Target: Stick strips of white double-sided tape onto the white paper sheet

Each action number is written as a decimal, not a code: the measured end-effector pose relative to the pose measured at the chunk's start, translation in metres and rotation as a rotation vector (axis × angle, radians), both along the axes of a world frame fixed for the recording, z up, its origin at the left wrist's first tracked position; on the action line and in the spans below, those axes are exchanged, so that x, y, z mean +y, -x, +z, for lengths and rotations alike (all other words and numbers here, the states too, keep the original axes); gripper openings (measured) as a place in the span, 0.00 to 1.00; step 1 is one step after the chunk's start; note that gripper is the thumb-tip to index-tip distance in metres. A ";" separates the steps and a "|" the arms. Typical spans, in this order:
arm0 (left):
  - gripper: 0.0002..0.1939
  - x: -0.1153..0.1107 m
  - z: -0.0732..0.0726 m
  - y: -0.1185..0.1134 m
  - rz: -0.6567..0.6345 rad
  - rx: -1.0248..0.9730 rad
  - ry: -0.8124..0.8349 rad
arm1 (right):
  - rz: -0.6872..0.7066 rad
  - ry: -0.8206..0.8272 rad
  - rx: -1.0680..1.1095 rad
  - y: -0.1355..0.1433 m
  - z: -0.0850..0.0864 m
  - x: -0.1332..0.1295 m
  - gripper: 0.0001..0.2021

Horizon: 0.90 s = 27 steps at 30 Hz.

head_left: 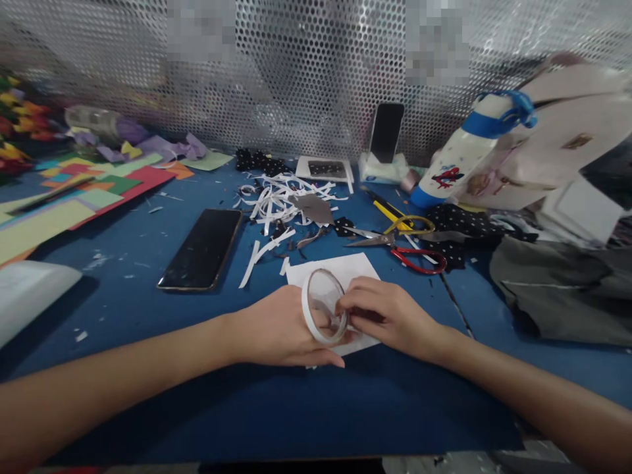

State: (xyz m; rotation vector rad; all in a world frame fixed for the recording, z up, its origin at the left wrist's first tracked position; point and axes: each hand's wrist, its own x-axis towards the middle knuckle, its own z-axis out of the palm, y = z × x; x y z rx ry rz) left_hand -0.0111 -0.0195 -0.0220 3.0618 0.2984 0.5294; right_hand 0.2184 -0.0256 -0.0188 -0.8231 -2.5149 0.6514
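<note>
A white ring, like a roll of tape (309, 314), stands on edge between my two hands. My left hand (279, 324) lies against its left side, thumb stretched out toward the right and the other fingers partly hidden behind the ring. At the ring's right rim, my right hand (390, 313) has its fingertips pinched together; whether they grip the rim or something small cannot be made out. Beneath both hands a white sheet of paper (363, 264) rests on the blue table (296, 408).
Behind the paper lie shredded white strips (269, 204). A black phone (202, 250) is left of them, scissors (419, 260) and a yellow cutter (390, 210) to the right. Farther right are a bottle (459, 158) and dark cloth (563, 289). Coloured papers (118, 187) cover the back left.
</note>
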 end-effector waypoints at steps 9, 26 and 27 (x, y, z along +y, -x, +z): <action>0.17 0.002 0.008 0.003 -0.090 0.092 0.084 | -0.051 0.022 0.208 0.000 0.011 0.009 0.05; 0.17 0.002 0.004 0.004 -0.095 0.013 0.077 | 0.026 -0.048 0.184 0.003 -0.003 0.027 0.06; 0.17 0.002 0.004 0.004 -0.093 0.012 0.079 | 0.024 -0.048 0.182 0.003 -0.004 0.027 0.06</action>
